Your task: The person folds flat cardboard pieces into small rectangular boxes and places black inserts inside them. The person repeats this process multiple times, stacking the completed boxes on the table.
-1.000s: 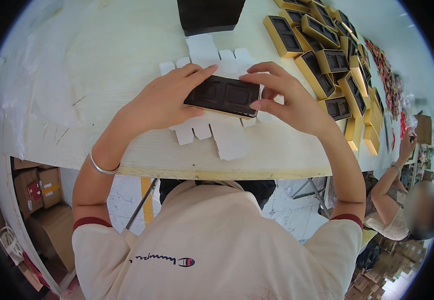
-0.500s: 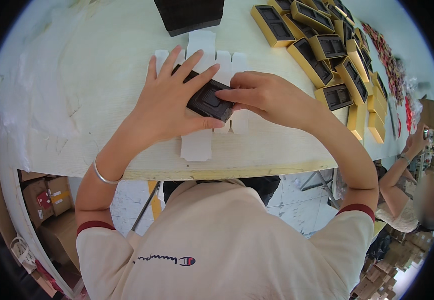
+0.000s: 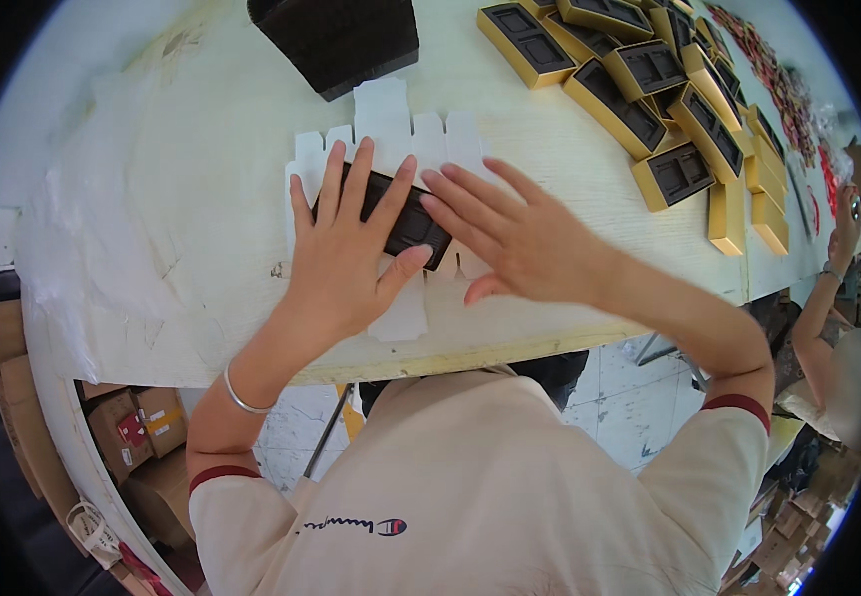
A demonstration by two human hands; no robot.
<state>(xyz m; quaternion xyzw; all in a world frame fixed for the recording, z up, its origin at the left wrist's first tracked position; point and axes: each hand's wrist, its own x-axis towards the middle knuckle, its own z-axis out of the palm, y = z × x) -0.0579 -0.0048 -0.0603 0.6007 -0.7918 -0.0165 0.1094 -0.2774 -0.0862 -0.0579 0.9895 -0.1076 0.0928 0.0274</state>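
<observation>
A black moulded tray insert [image 3: 414, 226] lies slantwise on flat white carton blanks [image 3: 382, 109] in front of me. My left hand [image 3: 346, 248] rests over its left part, fingers spread and thumb near the lower right corner. Beside the insert's right end is my right hand [image 3: 520, 233], with its fingers stretched out and the fingertips at the insert's upper right edge. Neither hand is wrapped around anything. Part of the insert and much of the blanks are hidden beneath my hands.
A tall stack of black inserts [image 3: 341, 45] stands just beyond the blanks. Gold boxes with black inserts [image 3: 674, 174] are heaped at the right. Clear plastic film [image 3: 83, 219] covers the table's left. Cardboard boxes [image 3: 157, 417] sit below, and another person's arm [image 3: 816, 318] shows at far right.
My right hand has gone from pinching at the insert's right end to lying with fingers stretched out. My left hand stays spread over the insert. The whole view has shifted slightly.
</observation>
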